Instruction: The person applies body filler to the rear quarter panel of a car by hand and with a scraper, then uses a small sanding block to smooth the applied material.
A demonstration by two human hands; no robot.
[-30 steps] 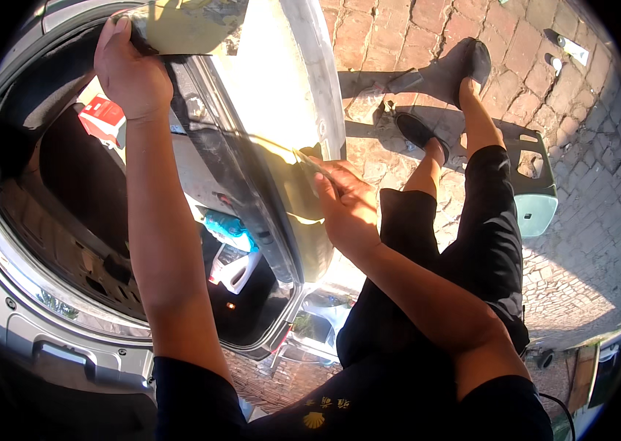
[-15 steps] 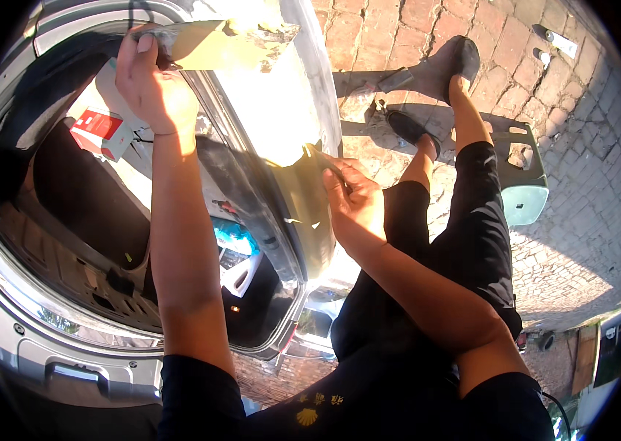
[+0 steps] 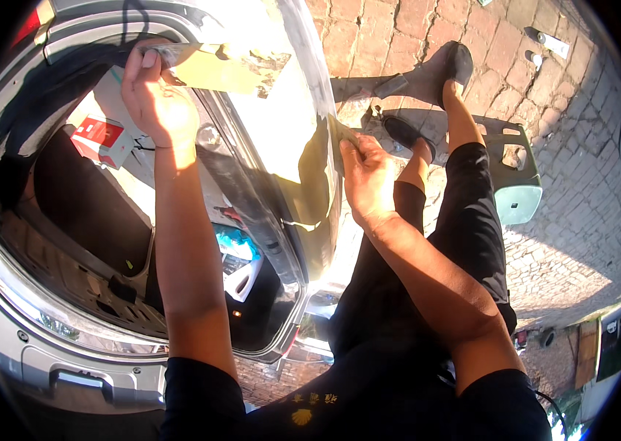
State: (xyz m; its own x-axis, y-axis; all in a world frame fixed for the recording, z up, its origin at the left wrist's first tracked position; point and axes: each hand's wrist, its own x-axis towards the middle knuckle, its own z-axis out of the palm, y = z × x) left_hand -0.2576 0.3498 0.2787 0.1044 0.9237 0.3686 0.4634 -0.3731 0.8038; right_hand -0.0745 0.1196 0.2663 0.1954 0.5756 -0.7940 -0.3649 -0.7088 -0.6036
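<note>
My left hand (image 3: 160, 106) grips the near end of a flat board (image 3: 204, 65) with yellowish putty on its top, holding it over the rim of an open car trunk. My right hand (image 3: 370, 180) is closed around a thin spreader (image 3: 344, 134), its fingers at the outer edge of the car's rear panel (image 3: 299, 110). A smeared coat of yellow putty (image 3: 310, 198) covers part of that panel, left of my right hand. Strong sunlight washes out the panel's upper part. The spreader is mostly hidden by my fingers.
Inside the open trunk (image 3: 75, 198) lie a red and white box (image 3: 101, 141) and a blue packet (image 3: 237, 242). A pale green plastic stool (image 3: 520, 200) stands on the brick paving to the right of my legs. A white tube (image 3: 554, 45) lies farther off.
My right hand has moved up and to the right with the spreader, to the panel's outer edge. The board in my left hand has come down slightly.
</note>
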